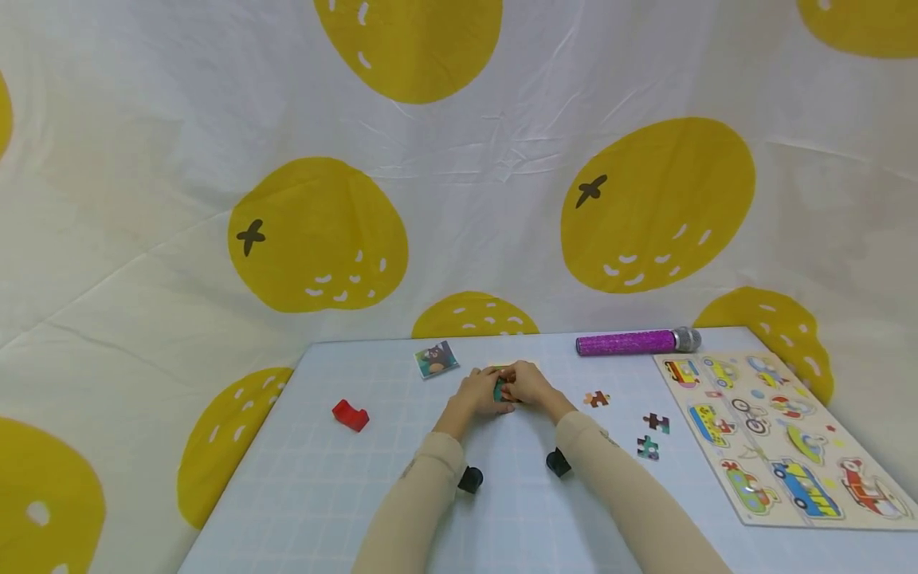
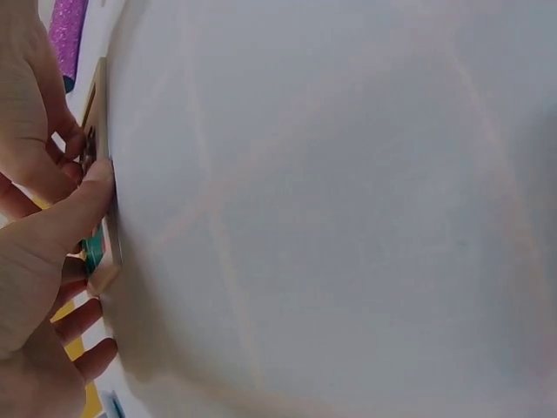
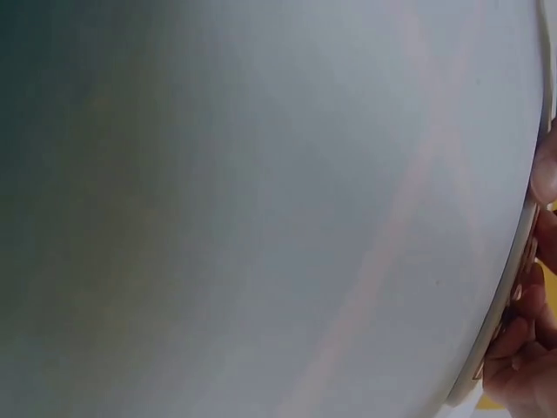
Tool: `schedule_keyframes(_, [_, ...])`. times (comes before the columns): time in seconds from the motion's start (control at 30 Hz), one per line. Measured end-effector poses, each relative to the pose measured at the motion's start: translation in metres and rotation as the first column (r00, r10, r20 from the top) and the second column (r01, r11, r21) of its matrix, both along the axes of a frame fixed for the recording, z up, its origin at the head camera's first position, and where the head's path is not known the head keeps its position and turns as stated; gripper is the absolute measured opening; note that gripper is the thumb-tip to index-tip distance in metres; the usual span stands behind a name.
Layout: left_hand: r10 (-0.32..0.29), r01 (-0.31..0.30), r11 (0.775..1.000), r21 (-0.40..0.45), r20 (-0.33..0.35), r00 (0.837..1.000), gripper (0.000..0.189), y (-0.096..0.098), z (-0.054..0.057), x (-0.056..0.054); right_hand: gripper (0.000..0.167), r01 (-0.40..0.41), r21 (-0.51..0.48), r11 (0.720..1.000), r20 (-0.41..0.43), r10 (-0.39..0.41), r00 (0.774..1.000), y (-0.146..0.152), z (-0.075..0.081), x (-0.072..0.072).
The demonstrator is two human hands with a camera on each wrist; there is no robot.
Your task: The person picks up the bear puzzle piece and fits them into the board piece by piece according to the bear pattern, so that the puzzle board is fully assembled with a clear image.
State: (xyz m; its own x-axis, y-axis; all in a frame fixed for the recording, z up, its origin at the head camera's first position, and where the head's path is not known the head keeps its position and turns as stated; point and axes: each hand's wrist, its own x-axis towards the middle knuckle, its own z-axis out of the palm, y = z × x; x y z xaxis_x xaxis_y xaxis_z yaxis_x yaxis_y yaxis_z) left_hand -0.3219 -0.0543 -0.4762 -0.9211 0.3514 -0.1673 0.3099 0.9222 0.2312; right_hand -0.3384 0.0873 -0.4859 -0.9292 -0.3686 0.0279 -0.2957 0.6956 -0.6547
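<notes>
Both hands meet at a small wooden-framed jigsaw puzzle [image 2: 103,252] near the back middle of the table; in the head view they cover most of it. My left hand [image 1: 482,392] grips its near left edge, the thumb laid along the frame and the fingers behind it, as the left wrist view shows. My right hand [image 1: 529,384] bends its fingertips down onto a brown patch of the puzzle, right beside the left thumb. Those fingertips [image 3: 526,305] hide what lies under them, and I cannot tell whether they pinch a piece.
Loose jigsaw pieces lie to the right: an orange-brown one [image 1: 597,399], a dark brown one [image 1: 656,422] and a green one [image 1: 648,447]. Further off are a purple microphone [image 1: 625,344] and a vehicle picture board [image 1: 753,446]. Leftward sit a picture card [image 1: 436,359] and a red block [image 1: 351,414].
</notes>
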Motion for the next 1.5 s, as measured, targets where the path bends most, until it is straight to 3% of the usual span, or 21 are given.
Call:
schedule_keyframes(0.2, [-0.006, 0.006, 0.999, -0.049, 0.01, 1.0, 0.075, 0.003, 0.006, -0.005, 0.028, 0.004, 0.002, 1.0, -0.001, -0.004, 1.0, -0.001, 0.004, 0.001])
schedule_keyframes(0.33, [-0.002, 0.003, 0.998, -0.059, 0.02, 1.0, 0.076, 0.004, 0.007, -0.005, 0.027, -0.055, -0.019, 0.998, 0.007, 0.055, 0.998, 0.002, 0.003, -0.003])
schedule_keyframes(0.47, [0.004, -0.002, 0.999, -0.054, 0.035, 0.999, 0.077, 0.004, 0.007, -0.005, 0.026, -0.115, -0.03, 0.993, -0.036, 0.114, 0.993, 0.006, -0.004, -0.008])
schedule_keyframes(0.63, [0.014, -0.013, 1.0, -0.018, 0.044, 0.999, 0.084, 0.002, 0.005, -0.007, 0.029, -0.083, -0.067, 0.994, -0.001, 0.083, 0.997, 0.005, -0.002, 0.0])
schedule_keyframes(0.83, [-0.005, 0.003, 1.0, 0.021, 0.065, 0.998, 0.084, -0.001, 0.002, -0.011, 0.025, -0.039, -0.021, 0.999, -0.06, 0.037, 0.998, 0.004, 0.0, 0.005])
schedule_keyframes(0.97, [0.011, -0.012, 1.0, 0.008, 0.087, 0.996, 0.082, -0.001, 0.006, -0.011, 0.024, -0.046, -0.027, 0.999, -0.087, 0.043, 0.995, 0.005, -0.002, 0.004])
schedule_keyframes(1.23, [0.018, -0.021, 0.999, 0.027, 0.118, 0.993, 0.081, 0.001, 0.008, -0.011, 0.027, -0.067, -0.007, 0.998, -0.037, 0.066, 0.997, 0.006, 0.001, 0.002])
schedule_keyframes(1.5, [-0.014, 0.011, 0.999, 0.041, 0.081, 0.997, 0.081, -0.006, 0.003, -0.009, 0.017, -0.099, 0.13, 0.987, -0.232, 0.127, 0.964, 0.001, -0.003, 0.002])
